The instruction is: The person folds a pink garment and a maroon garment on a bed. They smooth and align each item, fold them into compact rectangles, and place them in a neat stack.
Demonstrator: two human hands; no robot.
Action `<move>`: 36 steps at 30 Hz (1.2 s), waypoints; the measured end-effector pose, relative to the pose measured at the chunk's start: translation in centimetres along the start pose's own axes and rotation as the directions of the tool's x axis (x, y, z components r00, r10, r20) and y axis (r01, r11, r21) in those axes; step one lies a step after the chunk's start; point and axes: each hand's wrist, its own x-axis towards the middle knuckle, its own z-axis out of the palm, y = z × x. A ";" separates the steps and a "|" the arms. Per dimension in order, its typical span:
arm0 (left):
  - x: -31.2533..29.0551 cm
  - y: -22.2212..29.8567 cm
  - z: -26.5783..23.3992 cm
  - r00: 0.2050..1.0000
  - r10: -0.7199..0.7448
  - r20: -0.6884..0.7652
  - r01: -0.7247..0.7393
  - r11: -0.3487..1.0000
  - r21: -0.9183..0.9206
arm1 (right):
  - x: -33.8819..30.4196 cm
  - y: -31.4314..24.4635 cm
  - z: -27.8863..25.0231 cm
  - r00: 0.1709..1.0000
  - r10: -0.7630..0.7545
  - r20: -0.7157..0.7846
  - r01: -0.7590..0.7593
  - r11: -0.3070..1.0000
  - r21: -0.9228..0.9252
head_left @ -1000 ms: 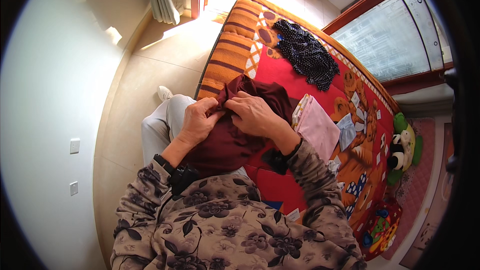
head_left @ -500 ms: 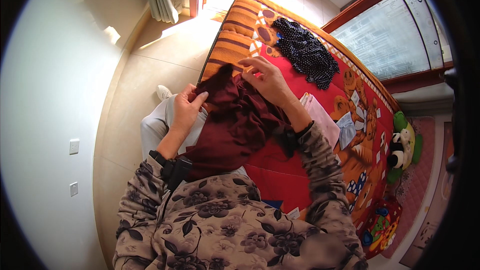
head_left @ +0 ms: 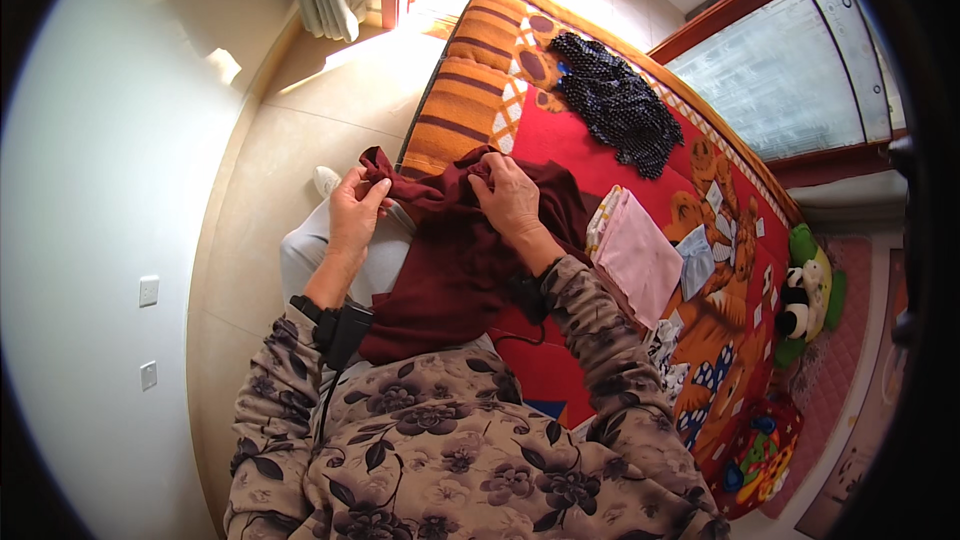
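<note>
A dark maroon cloth garment (head_left: 450,260) lies across my lap and spreads over the edge of the bed. My left hand (head_left: 355,210) pinches a raised corner of it at the left, thumb against fingers. Farther right, my right hand (head_left: 507,198) grips the upper edge, its fingertips pressed into gathered fabric. Between the two hands the upper part of the garment is held up in loose folds. What sort of garment it is, I cannot tell.
The bed has a red bear-print blanket (head_left: 560,165). On it lie a black dotted cloth (head_left: 620,105), a folded pink cloth (head_left: 640,255) and a light blue cloth piece (head_left: 694,262). A panda plush (head_left: 797,305) sits at the right. A white wall (head_left: 110,190) stands left.
My right hand has come lower and closed on the garment's upper edge. My left hand has shifted slightly left, lifting its corner. The fabric is spread wider to the right.
</note>
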 end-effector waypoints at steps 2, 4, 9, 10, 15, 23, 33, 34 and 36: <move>-0.1 0.0 0.0 1.000 -0.003 0.006 0.003 1.000 0.008 | 0.1 -0.2 0.5 0.998 -0.062 0.032 0.063 0.997 -0.042; -0.1 0.0 0.1 1.000 -0.008 0.009 0.008 1.000 0.023 | 0.6 -0.1 0.8 0.993 -0.036 0.109 0.045 0.995 -0.089; 0.4 0.4 0.4 0.986 0.163 -0.027 -0.155 0.969 0.190 | 0.9 0.4 -1.5 0.986 -0.160 0.042 0.155 0.982 0.106; 0.7 0.8 0.7 0.979 0.199 -0.039 -0.182 0.946 0.267 | 0.8 0.6 -2.7 0.979 -0.204 0.000 0.202 0.970 0.133; 1.5 2.7 6.4 0.891 0.427 0.153 -0.452 0.810 0.374 | -2.1 0.1 -9.0 1.000 -0.025 -0.017 0.030 0.886 0.463; -3.7 1.6 11.7 0.836 0.366 0.408 -0.512 0.787 0.344 | -6.6 -1.2 -10.2 0.961 0.198 0.194 -0.272 0.540 0.797; -4.4 0.8 11.5 0.805 0.437 0.401 -0.588 0.677 0.443 | -7.9 -1.8 -7.5 0.926 0.371 0.072 -0.225 0.387 0.894; -4.4 0.8 11.5 0.802 0.434 0.410 -0.591 0.676 0.441 | -7.9 -1.8 -7.4 0.933 0.358 0.046 -0.200 0.407 0.891; -4.4 0.9 11.4 0.798 0.426 0.426 -0.594 0.676 0.437 | -7.9 -2.0 -7.4 0.939 0.343 0.013 -0.174 0.444 0.879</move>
